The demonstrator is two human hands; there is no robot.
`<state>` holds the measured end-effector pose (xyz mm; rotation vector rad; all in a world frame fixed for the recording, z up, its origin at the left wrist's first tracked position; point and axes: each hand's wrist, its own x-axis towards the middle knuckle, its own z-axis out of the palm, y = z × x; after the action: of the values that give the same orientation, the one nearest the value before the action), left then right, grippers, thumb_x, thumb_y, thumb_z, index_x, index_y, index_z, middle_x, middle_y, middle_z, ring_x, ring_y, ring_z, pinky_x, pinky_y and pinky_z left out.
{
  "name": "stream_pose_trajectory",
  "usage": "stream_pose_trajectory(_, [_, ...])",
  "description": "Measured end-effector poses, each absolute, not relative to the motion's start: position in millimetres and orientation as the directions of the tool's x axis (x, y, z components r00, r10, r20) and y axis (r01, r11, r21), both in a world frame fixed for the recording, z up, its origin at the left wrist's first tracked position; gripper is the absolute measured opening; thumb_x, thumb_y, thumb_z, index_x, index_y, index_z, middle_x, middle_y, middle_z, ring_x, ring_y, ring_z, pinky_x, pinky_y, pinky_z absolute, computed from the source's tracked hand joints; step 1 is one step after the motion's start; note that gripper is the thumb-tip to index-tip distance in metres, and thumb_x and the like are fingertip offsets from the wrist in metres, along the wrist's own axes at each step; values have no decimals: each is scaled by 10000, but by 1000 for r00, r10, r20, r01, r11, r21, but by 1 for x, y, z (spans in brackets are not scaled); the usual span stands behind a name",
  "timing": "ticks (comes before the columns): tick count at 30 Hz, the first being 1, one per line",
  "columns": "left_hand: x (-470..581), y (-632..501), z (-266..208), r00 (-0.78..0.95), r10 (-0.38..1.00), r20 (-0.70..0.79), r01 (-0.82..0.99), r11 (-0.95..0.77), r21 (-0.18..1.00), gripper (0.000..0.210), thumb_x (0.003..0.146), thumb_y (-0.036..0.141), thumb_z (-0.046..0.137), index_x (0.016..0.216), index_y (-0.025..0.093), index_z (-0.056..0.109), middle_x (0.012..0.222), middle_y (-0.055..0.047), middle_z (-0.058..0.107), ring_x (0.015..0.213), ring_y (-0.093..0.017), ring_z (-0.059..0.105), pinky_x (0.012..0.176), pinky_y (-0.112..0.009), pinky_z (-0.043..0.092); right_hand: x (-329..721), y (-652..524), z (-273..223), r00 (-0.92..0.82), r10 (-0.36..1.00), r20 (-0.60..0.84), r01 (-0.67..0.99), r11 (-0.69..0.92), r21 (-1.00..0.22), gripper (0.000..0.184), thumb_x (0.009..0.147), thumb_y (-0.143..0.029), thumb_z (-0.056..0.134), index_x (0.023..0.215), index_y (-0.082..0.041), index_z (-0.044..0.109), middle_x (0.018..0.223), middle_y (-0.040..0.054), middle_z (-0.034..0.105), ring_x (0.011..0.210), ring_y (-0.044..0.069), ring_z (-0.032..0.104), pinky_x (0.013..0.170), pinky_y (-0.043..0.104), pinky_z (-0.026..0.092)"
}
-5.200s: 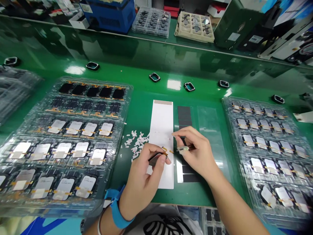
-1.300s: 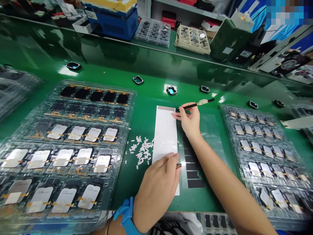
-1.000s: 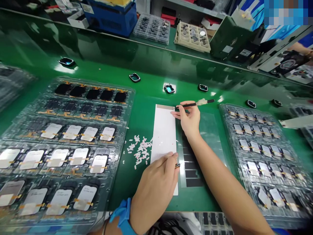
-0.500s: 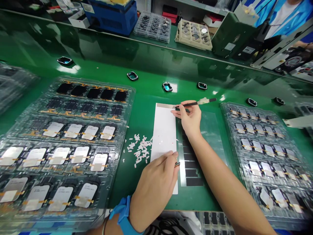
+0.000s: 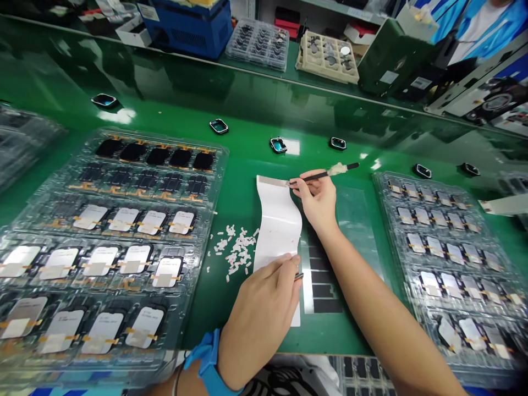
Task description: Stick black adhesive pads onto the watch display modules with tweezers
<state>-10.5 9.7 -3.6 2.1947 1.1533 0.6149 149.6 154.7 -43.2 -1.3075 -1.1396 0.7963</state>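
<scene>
My right hand [image 5: 317, 201] is closed round a slim black tool [image 5: 317, 176] with pale tape wrapped about its shaft. Its tip and my fingertips are at the far right corner of a long white paper strip [image 5: 278, 220], which has a grey band along its far edge. The strip bows up in a wave. Lower down, my left hand [image 5: 262, 313], with a blue wristband, rests on the strip with fingers closed; the short dark end of a thin object [image 5: 299, 276] pokes out of it. Right of the strip lies a clear sheet with dark rectangles [image 5: 324, 275].
Small white scraps [image 5: 237, 250] lie scattered left of the strip. Clear trays of screen parts stand on the left [image 5: 190, 242] and right [image 5: 406, 264]. Several watch cases [image 5: 278, 145] sit in a row behind. A shelf with a blue box [image 5: 190, 27] runs along the back.
The far end of the white strip has bent up and shifted left, where it lay flat before. My right hand moved slightly left with the tool. My left hand stayed put.
</scene>
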Motion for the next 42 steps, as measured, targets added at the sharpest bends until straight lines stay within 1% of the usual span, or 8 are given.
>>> stream_pose_trajectory(4, [-11, 9, -4, 519, 845, 124, 577, -454, 678, 200, 1020, 173, 404, 1212, 177, 459, 1239, -140, 677, 1144, -274, 664, 903, -456, 614, 149, 156, -42, 288, 936, 202, 193, 150, -970, 209, 809, -353, 659, 902, -225, 522, 828, 17, 709, 761, 149, 722, 702, 287, 591])
stream_pose_trajectory(12, [-10, 11, -6, 527, 842, 118, 587, -461, 666, 202, 1027, 184, 389, 1218, 186, 454, 1240, -130, 673, 1154, -265, 656, 907, -440, 604, 157, 167, -27, 310, 943, 119, 210, 54, -976, 224, 802, -332, 656, 916, -230, 492, 802, -8, 663, 576, 131, 685, 422, 208, 507])
stream_pose_trajectory(18, [-10, 10, -5, 524, 841, 133, 585, -469, 662, 211, 1028, 183, 390, 1228, 182, 455, 1242, -123, 676, 1147, -262, 660, 898, -430, 601, 158, 177, -26, 294, 955, 21, 115, -14, -993, 240, 798, -320, 658, 904, -247, 455, 770, -32, 661, 615, 142, 712, 553, 272, 610])
stream_pose_trajectory(26, [-9, 9, -4, 513, 849, 124, 562, -442, 699, 193, 1026, 170, 393, 1203, 178, 470, 1230, -121, 677, 1147, -269, 653, 887, -429, 589, 153, 159, -15, 162, 987, -5, -21, -1, -1000, 215, 816, -301, 681, 877, -234, 486, 755, -28, 698, 825, 154, 738, 821, 367, 628])
stream_pose_trajectory(29, [-10, 10, -4, 461, 873, 159, 513, -408, 755, 172, 1019, 167, 413, 1173, 190, 485, 1211, -117, 671, 1183, -269, 624, 923, -432, 561, 153, 138, 2, 98, 995, 16, -58, 22, -998, 237, 779, -336, 733, 870, -218, 548, 808, -3, 719, 870, 161, 729, 830, 362, 626])
stream_pose_trajectory(32, [-13, 9, -3, 355, 917, 180, 407, -325, 854, 93, 1013, 183, 446, 1071, 218, 509, 1074, -78, 692, 1056, -230, 662, 857, -377, 554, 156, 115, 20, 65, 997, 47, -64, 51, -997, 239, 755, -348, 775, 850, -209, 606, 858, 7, 715, 872, 154, 716, 791, 324, 628])
stream_pose_trajectory(38, [-19, 12, 2, 27, 995, 94, 33, -94, 995, 88, 1015, 213, 475, 1092, 247, 447, 897, -7, 656, 816, -133, 648, 734, -266, 516, 168, 80, 64, -174, 979, 105, 144, 131, -981, 223, 793, -273, 750, 940, -236, 586, 798, -9, 677, 752, 157, 693, 613, 273, 584])
stream_pose_trajectory(42, [-18, 18, 9, 66, 990, 127, 1, -128, 992, 349, 881, 154, 648, 1128, 245, 419, 938, -3, 639, 848, -138, 617, 757, -268, 503, 174, 65, 86, -429, 896, 117, 411, 309, -858, 159, 854, -190, 651, 983, -241, 573, 877, 6, 648, 744, 154, 650, 647, 289, 551])
